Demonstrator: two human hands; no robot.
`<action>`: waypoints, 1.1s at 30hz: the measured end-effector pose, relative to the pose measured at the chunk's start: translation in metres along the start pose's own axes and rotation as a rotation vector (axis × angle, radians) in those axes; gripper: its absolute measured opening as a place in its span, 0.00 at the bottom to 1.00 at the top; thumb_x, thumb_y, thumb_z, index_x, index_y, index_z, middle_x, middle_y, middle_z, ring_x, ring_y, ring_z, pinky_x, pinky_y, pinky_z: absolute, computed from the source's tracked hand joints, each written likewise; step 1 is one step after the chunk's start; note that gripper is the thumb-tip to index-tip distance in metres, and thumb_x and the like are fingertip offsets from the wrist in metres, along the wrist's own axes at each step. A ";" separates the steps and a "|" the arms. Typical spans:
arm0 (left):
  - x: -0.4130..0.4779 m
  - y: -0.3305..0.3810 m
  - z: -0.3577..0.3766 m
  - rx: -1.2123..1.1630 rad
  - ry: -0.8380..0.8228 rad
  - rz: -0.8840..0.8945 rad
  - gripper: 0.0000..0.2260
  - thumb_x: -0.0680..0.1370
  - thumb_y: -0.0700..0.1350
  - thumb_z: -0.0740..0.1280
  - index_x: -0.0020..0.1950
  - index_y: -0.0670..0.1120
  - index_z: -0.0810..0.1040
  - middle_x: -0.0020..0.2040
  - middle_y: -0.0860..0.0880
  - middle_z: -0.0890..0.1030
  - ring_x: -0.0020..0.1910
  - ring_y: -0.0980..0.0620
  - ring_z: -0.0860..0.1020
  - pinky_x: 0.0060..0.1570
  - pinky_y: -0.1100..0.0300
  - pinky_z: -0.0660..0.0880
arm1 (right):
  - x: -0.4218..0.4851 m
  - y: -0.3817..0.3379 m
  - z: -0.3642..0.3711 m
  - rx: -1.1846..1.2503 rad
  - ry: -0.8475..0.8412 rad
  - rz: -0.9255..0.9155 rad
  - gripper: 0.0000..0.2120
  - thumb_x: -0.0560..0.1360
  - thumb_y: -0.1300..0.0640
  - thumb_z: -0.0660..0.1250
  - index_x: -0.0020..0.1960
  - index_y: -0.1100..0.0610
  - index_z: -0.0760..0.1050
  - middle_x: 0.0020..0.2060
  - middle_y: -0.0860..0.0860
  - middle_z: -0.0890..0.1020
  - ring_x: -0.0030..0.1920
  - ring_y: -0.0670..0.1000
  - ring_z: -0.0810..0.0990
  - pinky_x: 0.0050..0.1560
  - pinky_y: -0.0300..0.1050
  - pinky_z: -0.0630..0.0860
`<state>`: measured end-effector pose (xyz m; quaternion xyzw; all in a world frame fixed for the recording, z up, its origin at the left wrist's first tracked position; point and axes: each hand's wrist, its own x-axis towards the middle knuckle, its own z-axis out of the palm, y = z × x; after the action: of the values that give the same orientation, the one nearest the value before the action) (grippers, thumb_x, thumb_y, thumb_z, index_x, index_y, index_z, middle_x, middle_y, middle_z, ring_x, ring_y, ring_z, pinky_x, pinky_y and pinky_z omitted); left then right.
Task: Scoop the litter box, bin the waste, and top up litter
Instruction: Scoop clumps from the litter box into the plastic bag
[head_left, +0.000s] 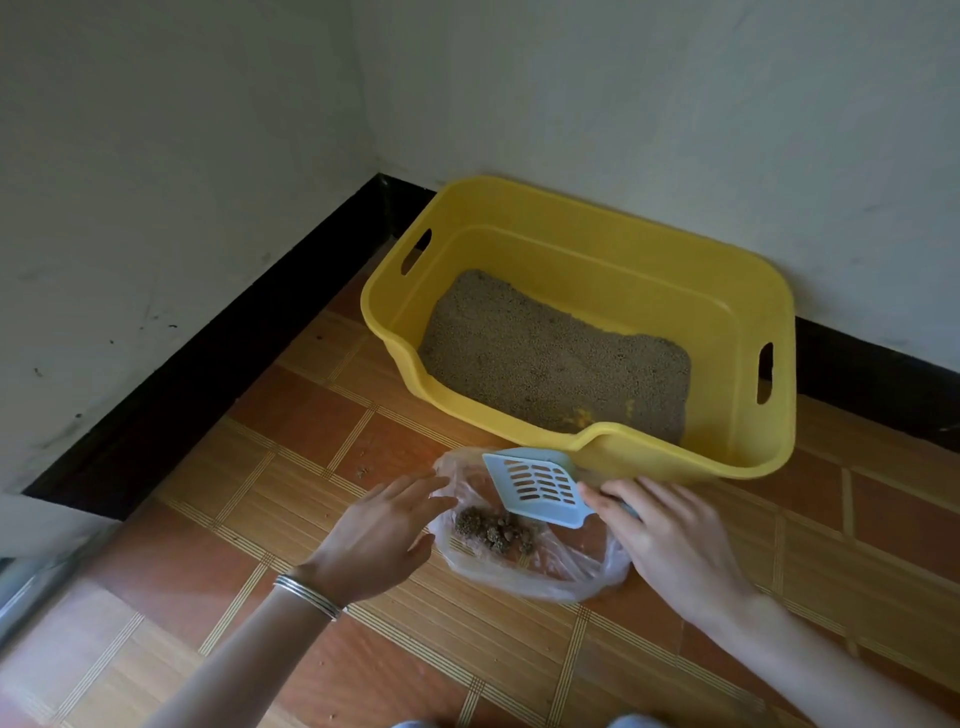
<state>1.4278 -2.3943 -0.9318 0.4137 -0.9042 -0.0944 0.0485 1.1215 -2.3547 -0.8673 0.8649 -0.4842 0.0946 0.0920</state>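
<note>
A yellow litter box (748, 322) stands against the wall with grey-brown litter (550, 353) spread over its floor. In front of it a clear plastic bag (566, 571) lies open on the tiled floor, with dark waste clumps (493, 530) inside. My right hand (670, 540) grips the handle of a light blue slotted scoop (535, 486); its empty blade is tilted over the bag. My left hand (384, 535) reaches to the bag's left edge with straight fingers touching the plastic.
The box sits near a room corner with white walls and a black skirting board (208, 374). A few litter crumbs (362, 472) lie on the orange tiles left of the bag. Open floor extends to the left and toward me.
</note>
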 end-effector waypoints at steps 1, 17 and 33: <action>0.000 -0.001 0.001 0.002 0.006 0.003 0.25 0.65 0.47 0.76 0.61 0.52 0.77 0.60 0.52 0.79 0.57 0.53 0.78 0.51 0.58 0.78 | 0.000 0.000 0.000 0.016 -0.017 0.012 0.28 0.55 0.68 0.78 0.55 0.57 0.81 0.42 0.51 0.82 0.38 0.52 0.80 0.32 0.44 0.76; 0.021 -0.007 -0.006 -0.040 0.081 -0.007 0.24 0.67 0.47 0.76 0.61 0.52 0.75 0.61 0.52 0.78 0.59 0.52 0.78 0.51 0.57 0.78 | 0.034 0.057 -0.057 0.288 -0.028 0.735 0.15 0.73 0.54 0.68 0.60 0.53 0.77 0.52 0.50 0.82 0.38 0.51 0.80 0.33 0.44 0.74; 0.022 0.002 0.005 -0.011 0.080 0.032 0.24 0.62 0.47 0.79 0.57 0.53 0.80 0.57 0.54 0.80 0.55 0.54 0.79 0.47 0.61 0.78 | 0.061 0.091 -0.010 0.316 -0.619 0.866 0.14 0.75 0.62 0.63 0.59 0.54 0.78 0.53 0.51 0.82 0.49 0.52 0.80 0.49 0.48 0.78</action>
<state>1.4113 -2.4085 -0.9363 0.4024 -0.9075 -0.0818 0.0886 1.0741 -2.4494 -0.8357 0.5775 -0.7799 -0.0633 -0.2328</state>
